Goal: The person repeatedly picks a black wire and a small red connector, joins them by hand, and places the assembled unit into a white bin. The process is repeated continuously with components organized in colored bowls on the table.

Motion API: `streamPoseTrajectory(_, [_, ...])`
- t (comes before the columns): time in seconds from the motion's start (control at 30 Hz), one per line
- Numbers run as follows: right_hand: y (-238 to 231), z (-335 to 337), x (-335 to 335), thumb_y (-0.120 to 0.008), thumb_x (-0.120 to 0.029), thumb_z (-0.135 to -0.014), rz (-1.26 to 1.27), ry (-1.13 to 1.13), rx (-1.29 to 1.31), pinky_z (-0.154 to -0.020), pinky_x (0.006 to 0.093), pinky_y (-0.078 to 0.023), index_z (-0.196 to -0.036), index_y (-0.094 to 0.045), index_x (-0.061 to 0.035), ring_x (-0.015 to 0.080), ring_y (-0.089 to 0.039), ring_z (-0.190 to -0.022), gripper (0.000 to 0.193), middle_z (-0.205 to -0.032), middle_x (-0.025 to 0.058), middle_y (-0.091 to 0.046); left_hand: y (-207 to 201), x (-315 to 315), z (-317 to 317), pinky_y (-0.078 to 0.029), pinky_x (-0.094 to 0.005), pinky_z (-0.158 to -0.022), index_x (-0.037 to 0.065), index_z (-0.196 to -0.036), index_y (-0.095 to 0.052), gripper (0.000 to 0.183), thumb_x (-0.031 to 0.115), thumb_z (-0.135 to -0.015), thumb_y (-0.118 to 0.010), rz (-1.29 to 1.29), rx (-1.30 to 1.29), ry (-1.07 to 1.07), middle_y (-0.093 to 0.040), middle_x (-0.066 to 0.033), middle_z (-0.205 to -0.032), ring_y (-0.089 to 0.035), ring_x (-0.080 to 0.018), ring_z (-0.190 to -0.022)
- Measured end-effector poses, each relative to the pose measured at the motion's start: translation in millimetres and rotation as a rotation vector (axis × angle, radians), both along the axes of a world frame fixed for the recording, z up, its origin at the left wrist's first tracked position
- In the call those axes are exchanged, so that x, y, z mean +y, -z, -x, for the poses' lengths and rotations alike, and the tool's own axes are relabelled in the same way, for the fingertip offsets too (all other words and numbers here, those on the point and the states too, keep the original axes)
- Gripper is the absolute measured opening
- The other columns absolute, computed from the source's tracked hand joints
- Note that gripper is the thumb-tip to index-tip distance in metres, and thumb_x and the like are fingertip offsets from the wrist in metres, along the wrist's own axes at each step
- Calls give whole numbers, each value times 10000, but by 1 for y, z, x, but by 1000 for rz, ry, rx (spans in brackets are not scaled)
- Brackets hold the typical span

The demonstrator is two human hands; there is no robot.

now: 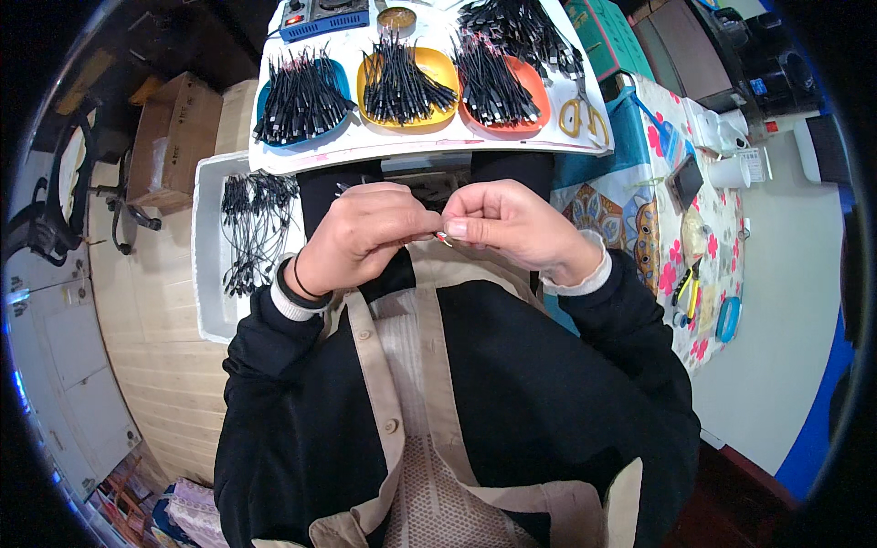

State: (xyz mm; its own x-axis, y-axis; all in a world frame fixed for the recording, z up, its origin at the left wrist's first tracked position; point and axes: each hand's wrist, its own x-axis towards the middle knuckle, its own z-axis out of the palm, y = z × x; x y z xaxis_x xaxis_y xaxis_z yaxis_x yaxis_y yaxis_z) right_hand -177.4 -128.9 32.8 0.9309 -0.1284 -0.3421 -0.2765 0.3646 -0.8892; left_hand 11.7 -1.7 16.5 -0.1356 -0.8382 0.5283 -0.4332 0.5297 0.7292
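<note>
Head view: the work sits where both hands meet, just short of the surface's (320, 153) near edge, over the lap. I note a small wire end (444, 240), whitish with a touch of red, at the fingertips. Right hand (516, 224): grip closed, thumb and forefinger pinching the wire end. Left hand (365, 228): fingers curled, back toward me, touching the same spot; whether its grip is closed on anything I cannot tell. Something thin and dark shows behind its knuckles, too hidden to identify.

The blue device (324, 26) is cut off at the top, and the fisheye rim blackens all corners.

Edges: a narrow white strip separates the trays from the rounded near edge; scissors (586, 102) with yellow loops lie near the right edge. The white box (209, 265), straight-walled, stands close to my left forearm.

Materials: stiff black cables (306, 105) heap across the blue tray (342, 80), yellow tray (443, 68) and orange tray (534, 87), all round-cornered. Thin, looped black cords (256, 224) lie in the white box.
</note>
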Motion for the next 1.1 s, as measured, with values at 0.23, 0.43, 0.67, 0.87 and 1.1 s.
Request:
streamPoseTrajectory(0.23, [-3, 3, 11, -718, -99, -808, 1092, 295, -417, -646, 282, -467, -978, -634, -26, 189, -594, -742, 203, -882, 87, -606, 7, 9, 4, -499, -236, -631, -25, -936, -691, 97, 15, -856, -656, -250, 435, -57, -676, -92, -813, -627, -118, -676])
streamPoseTrajectory(0.43, [-4, -2, 9, -730, -75, -771, 1472, 240, -620, -651, 326, -456, -912, -618, -41, 226, -584, -730, 183, -840, 81, -598, 16, 8, 8, -499, -245, -618, -20, -933, -691, 101, 16, -842, -667, -327, 605, -11, -672, -96, -796, -634, -134, -672])
streamPoseTrajectory(0.67, [1, -2, 12, -629, -151, -925, -499, 88, -61, -660, 213, -432, -910, -597, -8, 61, -524, -744, 147, -837, 7, -580, 23, 9, 10, -486, -269, -580, -13, -929, -683, 120, 30, -817, -683, -85, 227, -90, -651, -95, -738, -633, -160, -649])
streamPoseTrajectory(0.87, [-10, 1, 12, -690, -94, -852, 837, 239, -455, -650, 235, -464, -941, -655, -20, 106, -574, -742, 121, -883, 47, -623, 31, 13, 23, -430, -212, -579, -63, -982, -649, 149, 45, -879, -654, -422, 1234, 286, -633, -78, -801, -559, -103, -659])
streamPoseTrajectory(1.1, [-14, -11, 8, -756, -56, -739, 1184, 223, -807, -646, 316, -482, -926, -645, -28, 237, -595, -740, 218, -864, 103, -599, 31, 8, 33, -401, -223, -602, -52, -1035, -633, 210, 91, -883, -658, -590, 1551, 632, -604, -75, -770, -526, -110, -663])
